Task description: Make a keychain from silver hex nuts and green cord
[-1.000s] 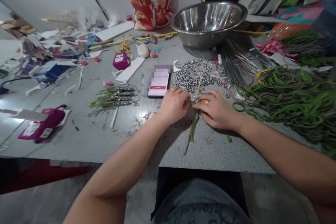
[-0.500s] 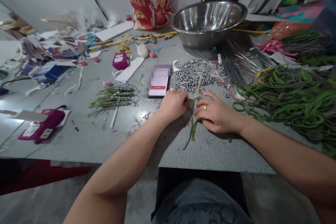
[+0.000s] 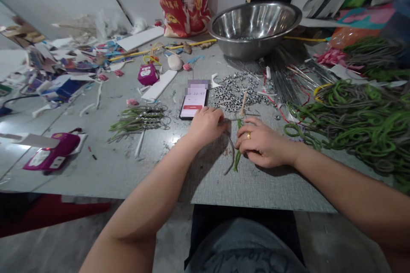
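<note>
While your left hand (image 3: 207, 126) pinches the grey cord (image 3: 233, 158) and your half-curled right hand (image 3: 261, 143) touches the green cord (image 3: 236, 164), grip unclear, near the stick (image 3: 244, 102), both seem light, limp; hold close to its foot.

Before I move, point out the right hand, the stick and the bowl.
right hand (image 3: 264, 143), head view: back of the hand.
stick (image 3: 244, 102), head view: middle of its length.
bowl (image 3: 245, 47), head view: near outer wall.
</note>
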A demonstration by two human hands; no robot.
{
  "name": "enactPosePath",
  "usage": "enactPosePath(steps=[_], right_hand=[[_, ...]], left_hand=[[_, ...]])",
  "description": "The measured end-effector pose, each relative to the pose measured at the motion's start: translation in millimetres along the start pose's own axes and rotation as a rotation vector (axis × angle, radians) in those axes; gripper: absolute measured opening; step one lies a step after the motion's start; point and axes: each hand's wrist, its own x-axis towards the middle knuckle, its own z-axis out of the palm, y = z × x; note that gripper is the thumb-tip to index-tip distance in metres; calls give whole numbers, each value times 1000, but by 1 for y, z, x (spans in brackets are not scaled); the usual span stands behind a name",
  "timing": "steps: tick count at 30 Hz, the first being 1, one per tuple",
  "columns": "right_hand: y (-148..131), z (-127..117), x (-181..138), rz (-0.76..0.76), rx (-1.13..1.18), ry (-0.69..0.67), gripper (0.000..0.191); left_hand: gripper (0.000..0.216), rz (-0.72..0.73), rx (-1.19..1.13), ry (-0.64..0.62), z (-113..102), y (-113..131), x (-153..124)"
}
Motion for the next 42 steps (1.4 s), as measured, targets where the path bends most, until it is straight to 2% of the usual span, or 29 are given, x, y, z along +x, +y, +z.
enactPosePath(steps=[5, 11, 14, 17, 19, 24, 29, 32, 34, 36, 40, 42], right_hand=[[-7, -1, 3, -6, 136, -40, 17], [-11, 0, 4, -4, 244, -50, 17], [-11, -1, 4, 14, 288, -62, 17], [-12, -2, 4, 23, 344, -60, 17], [-13, -2, 4, 29, 375, -58, 17], [-15, -2, 2, 43, 434, -52, 17], [-15, -3, 1, 45, 506, -56, 18], [-14, -7, 0, 73, 641, -29, 19], [-11, -10, -2, 116, 747, 19, 18], [-7, -11, -4, 192, 819, 128, 16], [4, -10, -8, 377, 878, 475, 13], [9, -10, -8, 427, 906, 590, 11]], left_hand=[[12, -28, 10, -5, 1, -1, 2], [19, -33, 21, 57, -1, -1, 1], [27, 98, -25, 31, -9, -4, -3], [33, 349, -101, -144, -19, -8, -8], [32, 391, -104, -217, -23, -10, -10], [19, 347, -38, -240, -19, -10, -11], [19, 208, 70, -116, -13, -8, -9], [25, 131, 86, -36, -12, -6, -9], [33, 133, 72, -6, -14, -6, -9], [39, 182, 47, -30, -18, -7, -10], [44, 349, -52, -172, -28, -7, -14], [40, 400, -78, -250, -30, -6, -16]])
